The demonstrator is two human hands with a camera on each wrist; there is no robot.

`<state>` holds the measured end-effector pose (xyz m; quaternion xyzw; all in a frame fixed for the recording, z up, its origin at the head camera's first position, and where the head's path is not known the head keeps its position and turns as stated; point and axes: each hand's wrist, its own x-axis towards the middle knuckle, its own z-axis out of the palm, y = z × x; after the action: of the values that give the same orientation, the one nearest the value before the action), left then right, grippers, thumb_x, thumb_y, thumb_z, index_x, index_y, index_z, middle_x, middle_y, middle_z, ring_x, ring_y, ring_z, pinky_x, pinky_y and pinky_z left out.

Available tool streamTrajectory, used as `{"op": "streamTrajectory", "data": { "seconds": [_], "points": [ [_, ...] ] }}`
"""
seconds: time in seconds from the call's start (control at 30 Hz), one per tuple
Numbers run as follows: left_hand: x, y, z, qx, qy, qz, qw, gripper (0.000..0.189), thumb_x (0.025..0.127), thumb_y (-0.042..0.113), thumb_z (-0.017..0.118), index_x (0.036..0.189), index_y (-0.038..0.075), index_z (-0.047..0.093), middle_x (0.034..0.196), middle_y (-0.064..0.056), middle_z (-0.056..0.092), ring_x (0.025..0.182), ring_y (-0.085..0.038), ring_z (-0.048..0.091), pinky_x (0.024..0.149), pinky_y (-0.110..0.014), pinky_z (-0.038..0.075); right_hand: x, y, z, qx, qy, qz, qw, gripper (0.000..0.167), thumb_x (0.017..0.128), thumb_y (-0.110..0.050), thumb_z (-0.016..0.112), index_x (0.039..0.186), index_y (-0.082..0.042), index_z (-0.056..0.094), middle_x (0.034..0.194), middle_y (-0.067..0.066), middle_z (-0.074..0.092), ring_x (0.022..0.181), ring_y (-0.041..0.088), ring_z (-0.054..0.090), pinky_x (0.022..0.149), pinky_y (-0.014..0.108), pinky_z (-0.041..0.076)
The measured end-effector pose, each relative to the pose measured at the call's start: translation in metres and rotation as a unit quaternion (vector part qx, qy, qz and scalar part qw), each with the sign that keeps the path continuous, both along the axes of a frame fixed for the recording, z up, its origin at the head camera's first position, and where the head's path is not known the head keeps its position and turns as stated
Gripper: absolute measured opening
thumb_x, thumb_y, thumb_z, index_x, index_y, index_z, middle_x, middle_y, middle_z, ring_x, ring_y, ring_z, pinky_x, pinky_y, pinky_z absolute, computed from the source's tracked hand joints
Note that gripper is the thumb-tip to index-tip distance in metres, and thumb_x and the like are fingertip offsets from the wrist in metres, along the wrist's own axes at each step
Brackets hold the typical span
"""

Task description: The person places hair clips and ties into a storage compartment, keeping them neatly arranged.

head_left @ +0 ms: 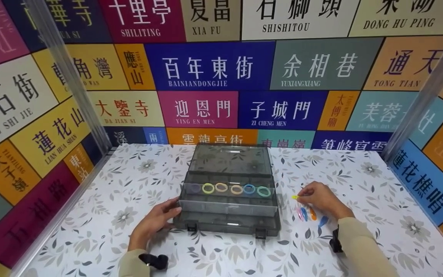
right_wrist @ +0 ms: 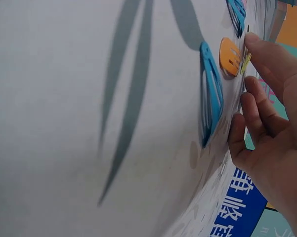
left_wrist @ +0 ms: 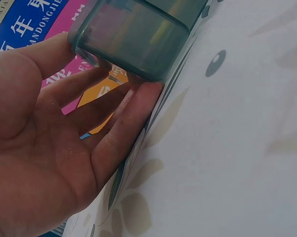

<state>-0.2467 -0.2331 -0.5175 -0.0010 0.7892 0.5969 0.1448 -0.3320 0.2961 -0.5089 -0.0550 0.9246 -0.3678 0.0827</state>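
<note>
A smoky grey, see-through storage box (head_left: pixel 227 217) stands with its lid (head_left: pixel 231 159) raised at the back. Across one row of its compartments lie several coloured rings (head_left: pixel 236 189). At the box's left side, my left hand (head_left: pixel 158 218) rests with fingers spread and thumb against the rim; the left wrist view shows the little finger by the bottom corner. My right hand (head_left: pixel 321 198) pinches a small yellow hair clip (head_left: pixel 295 197) between thumb and forefinger, close over the table. Below it lie an orange hair clip (right_wrist: pixel 230 57), a blue hair clip (right_wrist: pixel 212 94) and a pink hair clip (head_left: pixel 300 214).
The table (head_left: pixel 102 238) has a white cloth printed with grey leaves. Behind it and at both sides rise walls of coloured signs (head_left: pixel 208 65). Clear upright strips (head_left: pixel 79 77) stand at the table's back corners. Two dark latches (head_left: pixel 260 233) hang on the box's front edge.
</note>
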Motion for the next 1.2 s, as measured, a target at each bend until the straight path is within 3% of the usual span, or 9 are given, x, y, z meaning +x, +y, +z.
{"op": "streamTrajectory", "data": {
  "seconds": [0.13, 0.33, 0.57, 0.77, 1.0, 1.2],
  "points": [
    [0.0004, -0.0008, -0.0008, 0.003, 0.004, -0.004, 1.0000, 0.063, 0.103, 0.026, 0.057, 0.157, 0.005, 0.032, 0.159, -0.027, 0.034, 0.143, -0.046, 0.039, 0.094, -0.049, 0.058, 0.0013, -0.0005, -0.0002, 0.002, 0.007, 0.000, 1.0000, 0.018, 0.088, -0.022, 0.078, 0.101, -0.008, 0.076, 0.107, 0.010, 0.067, 0.096, 0.021, 0.062, 0.083, 0.032, 0.052],
    [0.0015, -0.0026, 0.0000, 0.009, 0.005, -0.017, 0.9998, 0.065, 0.103, 0.028, 0.057, 0.158, 0.005, 0.030, 0.159, -0.028, 0.032, 0.144, -0.047, 0.037, 0.093, -0.048, 0.059, 0.0034, -0.0008, 0.0052, 0.016, 0.019, 0.006, 0.9997, 0.011, 0.092, -0.018, 0.072, 0.096, -0.010, 0.077, 0.106, 0.009, 0.069, 0.098, 0.021, 0.064, 0.089, 0.039, 0.054],
    [0.0008, -0.0016, -0.0013, 0.010, 0.004, -0.013, 0.9999, 0.063, 0.104, 0.026, 0.056, 0.157, 0.005, 0.031, 0.159, -0.028, 0.033, 0.144, -0.047, 0.037, 0.092, -0.047, 0.059, 0.0029, -0.0025, 0.0069, 0.004, -0.029, -0.015, 0.9995, 0.025, 0.088, -0.024, 0.078, 0.107, -0.008, 0.074, 0.111, 0.010, 0.070, 0.103, 0.023, 0.062, 0.097, 0.044, 0.050],
    [0.0008, -0.0010, -0.0014, 0.017, 0.002, -0.015, 0.9997, 0.064, 0.103, 0.026, 0.057, 0.157, 0.005, 0.031, 0.159, -0.028, 0.033, 0.144, -0.047, 0.037, 0.094, -0.049, 0.059, 0.0034, -0.0024, 0.0061, -0.004, -0.048, -0.022, 0.9986, 0.030, 0.091, -0.025, 0.075, 0.116, -0.009, 0.071, 0.119, 0.013, 0.069, 0.111, 0.027, 0.061, 0.103, 0.048, 0.048],
    [0.0007, -0.0014, -0.0010, 0.016, -0.001, -0.015, 0.9998, 0.063, 0.104, 0.026, 0.056, 0.158, 0.005, 0.030, 0.159, -0.028, 0.033, 0.144, -0.047, 0.036, 0.095, -0.049, 0.058, 0.0050, 0.0017, 0.0061, -0.006, -0.014, 0.034, 0.9993, 0.031, 0.095, -0.005, 0.064, 0.125, -0.009, 0.071, 0.131, 0.020, 0.062, 0.120, 0.037, 0.057, 0.105, 0.058, 0.046],
    [0.0018, -0.0021, -0.0006, 0.013, 0.000, -0.011, 0.9999, 0.063, 0.104, 0.025, 0.056, 0.157, 0.005, 0.031, 0.159, -0.027, 0.032, 0.144, -0.047, 0.037, 0.094, -0.048, 0.058, 0.0040, 0.0043, 0.0089, 0.000, -0.011, 0.077, 0.9970, 0.032, 0.091, -0.004, 0.069, 0.121, -0.014, 0.074, 0.132, 0.017, 0.059, 0.122, 0.040, 0.054, 0.106, 0.061, 0.044]
  ]
}}
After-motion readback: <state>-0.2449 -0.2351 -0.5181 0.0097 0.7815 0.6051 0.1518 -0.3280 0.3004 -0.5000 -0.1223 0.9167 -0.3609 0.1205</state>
